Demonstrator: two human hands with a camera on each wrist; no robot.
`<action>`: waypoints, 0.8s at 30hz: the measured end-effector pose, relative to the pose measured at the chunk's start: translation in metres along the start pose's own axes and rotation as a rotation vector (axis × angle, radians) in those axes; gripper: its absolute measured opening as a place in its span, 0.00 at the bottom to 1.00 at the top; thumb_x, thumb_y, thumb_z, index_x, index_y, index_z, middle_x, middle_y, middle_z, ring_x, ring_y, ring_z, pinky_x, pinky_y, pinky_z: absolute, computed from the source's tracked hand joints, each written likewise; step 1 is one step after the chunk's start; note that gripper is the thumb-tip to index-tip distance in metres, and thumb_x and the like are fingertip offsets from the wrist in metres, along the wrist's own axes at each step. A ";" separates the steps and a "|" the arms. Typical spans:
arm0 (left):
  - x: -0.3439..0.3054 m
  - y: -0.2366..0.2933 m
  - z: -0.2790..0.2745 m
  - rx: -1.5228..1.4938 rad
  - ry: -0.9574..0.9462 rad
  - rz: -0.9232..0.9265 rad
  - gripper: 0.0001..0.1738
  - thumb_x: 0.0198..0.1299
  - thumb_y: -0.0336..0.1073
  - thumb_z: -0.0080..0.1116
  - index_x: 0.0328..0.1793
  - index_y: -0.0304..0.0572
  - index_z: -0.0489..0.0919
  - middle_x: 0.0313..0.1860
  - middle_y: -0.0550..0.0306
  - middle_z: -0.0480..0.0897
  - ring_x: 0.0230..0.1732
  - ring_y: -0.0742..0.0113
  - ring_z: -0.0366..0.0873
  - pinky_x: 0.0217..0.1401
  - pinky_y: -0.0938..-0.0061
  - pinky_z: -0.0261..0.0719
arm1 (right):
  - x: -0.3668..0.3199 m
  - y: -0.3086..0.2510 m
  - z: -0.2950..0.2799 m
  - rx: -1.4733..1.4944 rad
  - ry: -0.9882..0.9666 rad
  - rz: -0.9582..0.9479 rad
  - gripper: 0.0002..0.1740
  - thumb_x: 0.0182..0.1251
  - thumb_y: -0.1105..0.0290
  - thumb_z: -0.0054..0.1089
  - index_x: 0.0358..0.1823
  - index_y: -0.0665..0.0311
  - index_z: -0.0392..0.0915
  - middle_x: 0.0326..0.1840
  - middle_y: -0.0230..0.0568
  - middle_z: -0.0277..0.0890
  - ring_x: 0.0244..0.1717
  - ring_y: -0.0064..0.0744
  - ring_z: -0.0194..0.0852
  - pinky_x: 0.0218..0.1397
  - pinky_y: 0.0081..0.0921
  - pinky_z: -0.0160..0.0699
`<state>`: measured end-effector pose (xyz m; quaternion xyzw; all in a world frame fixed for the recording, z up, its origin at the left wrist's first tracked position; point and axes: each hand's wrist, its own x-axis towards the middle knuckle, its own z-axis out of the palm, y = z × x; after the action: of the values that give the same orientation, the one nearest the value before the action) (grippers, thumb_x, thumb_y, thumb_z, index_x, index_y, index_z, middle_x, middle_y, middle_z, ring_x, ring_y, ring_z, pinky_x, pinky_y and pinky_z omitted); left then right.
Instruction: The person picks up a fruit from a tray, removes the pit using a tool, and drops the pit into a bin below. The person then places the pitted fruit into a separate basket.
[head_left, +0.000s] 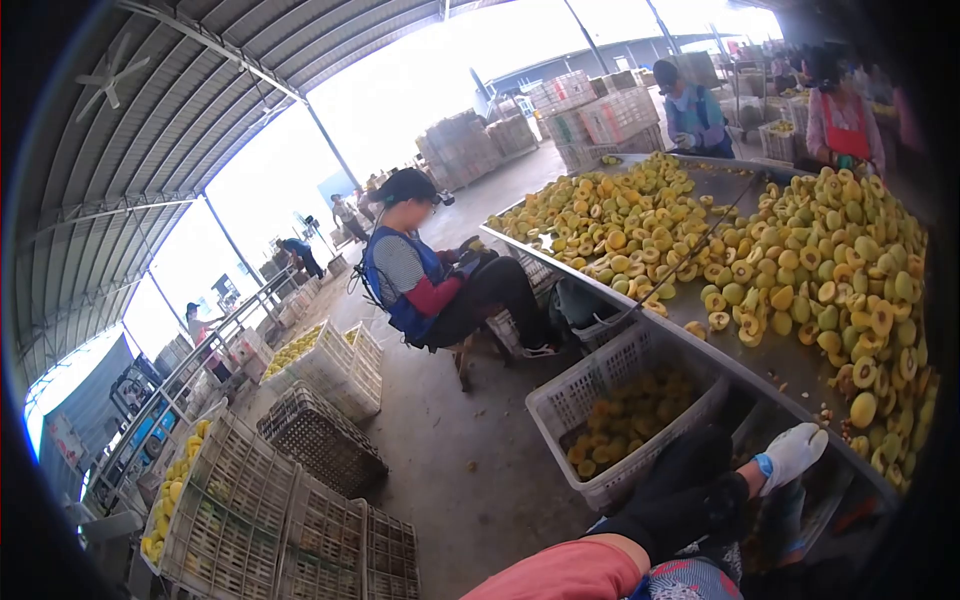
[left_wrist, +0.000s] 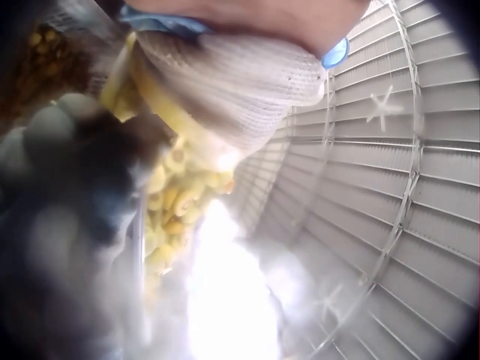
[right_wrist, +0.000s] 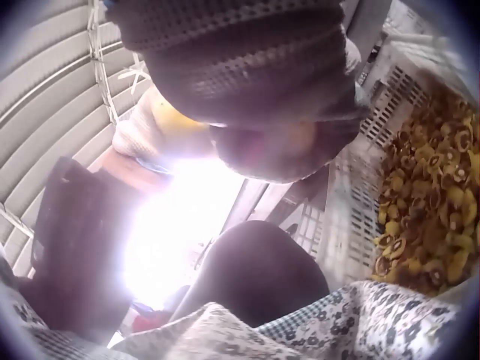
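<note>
My left hand (head_left: 795,455), in a white knit glove with a blue band at the wrist, is bent over the edge of the metal sorting table (head_left: 700,345). Something smooth and yellow shows along its palm side in the left wrist view; I cannot tell whether it is fruit or part of the glove. Close to it in the right wrist view is my right hand (right_wrist: 247,82), in a grey-brown knit glove, its finger side mostly hidden. Halved yellow-green fruit (head_left: 790,270) lies heaped on the table. Beside my knees stands a white plastic crate (head_left: 590,385) holding more halved fruit.
A seated person (head_left: 405,270) in a blue apron works left of the table. Stacked crates (head_left: 270,510) with fruit on top stand at lower left, near a dark crate (head_left: 320,435). Other people (head_left: 690,110) work at the table's far side. A metal railing (head_left: 190,365) runs behind.
</note>
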<state>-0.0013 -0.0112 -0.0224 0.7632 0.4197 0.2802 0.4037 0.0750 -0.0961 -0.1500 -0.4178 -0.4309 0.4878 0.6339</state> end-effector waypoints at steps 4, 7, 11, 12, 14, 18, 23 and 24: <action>-0.002 0.010 -0.017 0.061 -0.152 -0.058 0.20 0.69 0.47 0.50 0.47 0.37 0.82 0.42 0.38 0.86 0.47 0.41 0.84 0.51 0.52 0.79 | 0.001 0.003 -0.005 -0.138 -0.051 0.016 0.18 0.82 0.63 0.48 0.65 0.64 0.71 0.57 0.38 0.77 0.54 0.28 0.73 0.57 0.24 0.75; -0.003 0.010 -0.020 0.146 -0.168 -0.058 0.21 0.68 0.49 0.51 0.48 0.37 0.82 0.40 0.38 0.86 0.48 0.41 0.84 0.51 0.53 0.79 | 0.000 0.005 -0.006 -0.134 -0.057 0.028 0.18 0.83 0.63 0.48 0.66 0.64 0.71 0.58 0.39 0.76 0.54 0.29 0.73 0.58 0.25 0.75; -0.014 0.033 -0.038 -0.181 -0.082 -0.043 0.21 0.69 0.50 0.55 0.47 0.36 0.81 0.36 0.46 0.85 0.43 0.53 0.84 0.48 0.62 0.79 | 0.003 0.004 0.002 -0.083 -0.065 0.053 0.19 0.83 0.62 0.47 0.66 0.64 0.70 0.58 0.39 0.76 0.55 0.30 0.74 0.59 0.25 0.75; -0.015 0.031 -0.030 -0.305 0.002 -0.009 0.21 0.69 0.50 0.56 0.47 0.36 0.81 0.34 0.49 0.84 0.40 0.59 0.83 0.47 0.65 0.78 | 0.005 0.004 0.003 -0.065 -0.069 0.060 0.19 0.83 0.62 0.46 0.67 0.64 0.70 0.59 0.39 0.76 0.55 0.30 0.74 0.59 0.25 0.75; -0.016 0.027 -0.020 -0.427 0.114 0.000 0.20 0.70 0.49 0.58 0.47 0.36 0.80 0.33 0.52 0.83 0.38 0.65 0.80 0.46 0.68 0.77 | 0.007 0.005 0.004 -0.020 -0.072 0.069 0.19 0.83 0.62 0.46 0.67 0.64 0.70 0.59 0.40 0.76 0.56 0.30 0.74 0.59 0.26 0.75; -0.016 0.026 -0.012 -0.468 0.150 -0.097 0.19 0.71 0.48 0.58 0.45 0.35 0.81 0.31 0.56 0.83 0.35 0.71 0.76 0.44 0.71 0.75 | 0.013 0.008 0.001 0.118 -0.080 0.089 0.20 0.83 0.61 0.45 0.68 0.63 0.69 0.60 0.40 0.76 0.57 0.31 0.74 0.60 0.26 0.75; -0.013 0.027 -0.014 -0.576 0.056 -0.150 0.21 0.71 0.49 0.57 0.44 0.35 0.81 0.30 0.62 0.82 0.33 0.75 0.76 0.42 0.74 0.75 | 0.021 0.019 -0.005 0.333 -0.089 0.120 0.21 0.83 0.61 0.44 0.69 0.63 0.68 0.60 0.41 0.75 0.58 0.32 0.74 0.60 0.27 0.75; -0.012 0.025 -0.013 -0.585 0.047 -0.163 0.21 0.71 0.50 0.56 0.44 0.35 0.81 0.30 0.61 0.82 0.33 0.72 0.77 0.43 0.73 0.75 | 0.021 0.021 -0.007 0.374 -0.089 0.126 0.21 0.84 0.61 0.44 0.69 0.63 0.68 0.61 0.41 0.75 0.58 0.32 0.74 0.61 0.27 0.75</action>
<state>-0.0069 -0.0248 0.0048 0.5715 0.3904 0.3735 0.6176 0.0796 -0.0724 -0.1695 -0.2968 -0.3337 0.6159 0.6490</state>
